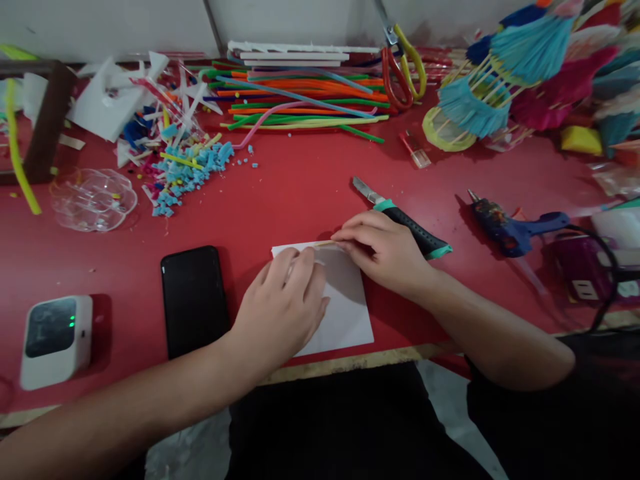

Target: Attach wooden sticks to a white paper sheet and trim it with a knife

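A sheet of white paper (345, 313) lies at the table's front edge under both hands. Along its far edge runs a thin wooden stick (325, 243), of which only a short pale length shows. My right hand (387, 250) pinches the stick's right part between thumb and fingers. Curled over the paper's left side, my left hand (287, 300) has its fingers closed on the stick's other part; its fingertips are partly hidden. Just beyond my right hand is a utility knife (413, 227) with a black and green handle, blade pointing away.
A black phone (194, 300) and a white device (57, 340) lie left. A glue gun (515, 223) with its cable is right. Behind are blue foam bits (187, 175), pipe cleaners (310, 90), scissors (403, 63), paper umbrellas (533, 50) and a clear plastic dish (95, 200).
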Tool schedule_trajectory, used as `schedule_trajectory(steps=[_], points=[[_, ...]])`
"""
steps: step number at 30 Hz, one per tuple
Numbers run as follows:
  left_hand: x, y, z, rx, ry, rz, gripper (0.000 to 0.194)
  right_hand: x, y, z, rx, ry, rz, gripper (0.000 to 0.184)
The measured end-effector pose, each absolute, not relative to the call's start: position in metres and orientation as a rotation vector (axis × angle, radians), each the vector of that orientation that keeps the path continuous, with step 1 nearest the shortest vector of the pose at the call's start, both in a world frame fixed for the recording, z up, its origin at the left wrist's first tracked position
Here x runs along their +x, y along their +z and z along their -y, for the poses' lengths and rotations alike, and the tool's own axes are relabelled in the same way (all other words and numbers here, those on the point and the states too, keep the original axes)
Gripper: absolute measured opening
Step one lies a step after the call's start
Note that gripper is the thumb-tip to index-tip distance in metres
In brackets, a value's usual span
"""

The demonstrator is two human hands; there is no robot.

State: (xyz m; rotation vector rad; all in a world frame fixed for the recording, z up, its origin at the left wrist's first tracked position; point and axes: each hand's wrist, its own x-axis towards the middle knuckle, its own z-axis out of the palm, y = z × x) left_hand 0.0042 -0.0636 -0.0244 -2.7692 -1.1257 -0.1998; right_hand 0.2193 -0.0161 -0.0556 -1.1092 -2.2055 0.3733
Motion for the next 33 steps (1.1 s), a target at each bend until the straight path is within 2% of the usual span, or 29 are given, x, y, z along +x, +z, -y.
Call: schedule_trajectory(steps=[9,19,27,33], points=[[0.004,-0.037,0.061,-2.880,-0.240,1.073,0.047,0.216,-0.052,0.018,-1.149,0.324,2.261,0.012],[0.003,-0.037,0.060,-2.759,-0.224,1.058,0.046,0.218,-0.046,0.022,-1.168,0.374,2.308,0.009],[0.003,-0.036,0.063,-2.755,-0.227,1.046,0.065,0.216,-0.050,0.023,-1.244,0.356,2.230,0.007],[0.003,-0.039,0.063,-2.766,-0.269,1.047,0.070,0.212,-0.051,0.025,-1.226,0.346,2.231,0.009]])
